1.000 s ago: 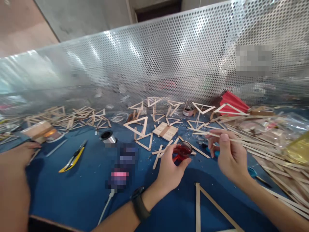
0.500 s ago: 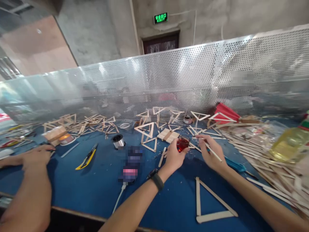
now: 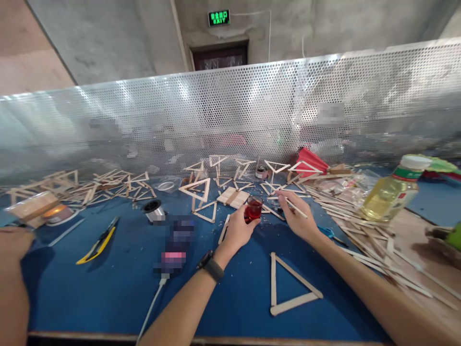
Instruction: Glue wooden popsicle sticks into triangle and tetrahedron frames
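Note:
In the middle of the view, my left hand [image 3: 239,226] is closed around a small clear glass jar [image 3: 254,208] of red liquid, held above the blue table. My right hand [image 3: 298,216], to the right of the jar, pinches a thin pale stick [image 3: 296,206]; its tip is too small to make out. Below my right hand lies a flat triangle of wooden craft sticks [image 3: 274,283]. Just behind the jar rests a banded bundle of craft sticks [image 3: 233,197].
Several stick triangles [image 3: 196,190] stand along the perforated metal screen [image 3: 216,115]. Loose sticks [image 3: 360,226] and an oil bottle [image 3: 391,190] lie right. Leftward are a blurred phone-like object [image 3: 176,245], solder spool [image 3: 153,211], yellow cutter [image 3: 97,245] and a co-worker's hand [image 3: 14,242].
My view has swung to the right, so the table's things sit further left. Both hands keep their holds, with the jar and the stick still close together.

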A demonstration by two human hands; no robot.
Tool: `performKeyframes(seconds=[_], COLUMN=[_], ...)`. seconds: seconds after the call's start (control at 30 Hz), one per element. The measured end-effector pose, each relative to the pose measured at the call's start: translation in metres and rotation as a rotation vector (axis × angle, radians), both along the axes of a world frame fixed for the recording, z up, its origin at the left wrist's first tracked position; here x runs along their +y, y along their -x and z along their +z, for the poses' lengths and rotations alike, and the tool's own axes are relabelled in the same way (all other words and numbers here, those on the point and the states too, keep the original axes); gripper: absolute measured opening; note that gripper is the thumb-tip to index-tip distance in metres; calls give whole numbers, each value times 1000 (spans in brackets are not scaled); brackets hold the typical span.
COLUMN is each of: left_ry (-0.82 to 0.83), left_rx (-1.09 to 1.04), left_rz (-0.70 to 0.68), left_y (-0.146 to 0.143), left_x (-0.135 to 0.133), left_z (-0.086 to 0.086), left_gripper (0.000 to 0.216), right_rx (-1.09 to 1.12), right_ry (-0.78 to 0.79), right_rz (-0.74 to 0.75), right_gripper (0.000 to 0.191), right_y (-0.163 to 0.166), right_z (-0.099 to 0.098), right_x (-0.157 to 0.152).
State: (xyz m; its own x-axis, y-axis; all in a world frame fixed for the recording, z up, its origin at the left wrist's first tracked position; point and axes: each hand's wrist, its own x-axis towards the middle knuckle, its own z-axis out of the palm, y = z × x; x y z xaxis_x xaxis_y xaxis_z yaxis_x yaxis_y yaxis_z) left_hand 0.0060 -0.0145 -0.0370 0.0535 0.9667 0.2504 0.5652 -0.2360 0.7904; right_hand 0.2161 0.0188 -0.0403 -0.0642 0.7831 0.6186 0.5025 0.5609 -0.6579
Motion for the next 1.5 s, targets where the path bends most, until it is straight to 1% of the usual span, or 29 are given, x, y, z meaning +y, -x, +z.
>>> performKeyframes(seconds=[0.17, 0.37, 0.5, 0.6, 0.9, 1.1, 1.3, 1.5], left_ry=[-36, -68, -72, -66, -26, -41, -65, -89], left_rx=[62, 113, 138, 174, 288, 274, 248, 332], left_rz=[4, 61, 95, 96, 113, 77, 38, 100], left_y=[1, 2, 3, 4, 7, 9, 6, 2], left_x=[2, 5, 4, 2, -5, -6, -12, -13], left_z=[0, -4, -5, -4, -6, -5, -1, -4], left_gripper=[33, 34, 33, 30, 34, 31, 33, 38], right_rx=[-35, -102, -138, -147, -133, -134, -130, -118], right_ry=[89, 61, 72, 83, 78, 81, 82, 66], right_rz=[68, 133, 139, 126, 113, 130, 142, 157], right_gripper=[46, 43, 41, 43, 42, 42, 42, 41], right_y=[1, 5, 6, 7, 4, 5, 6, 6], right_z=[-7, -10, -12, -13, -13, -9, -7, -10], right_x=[4, 3, 4, 5, 4, 2, 0, 2])
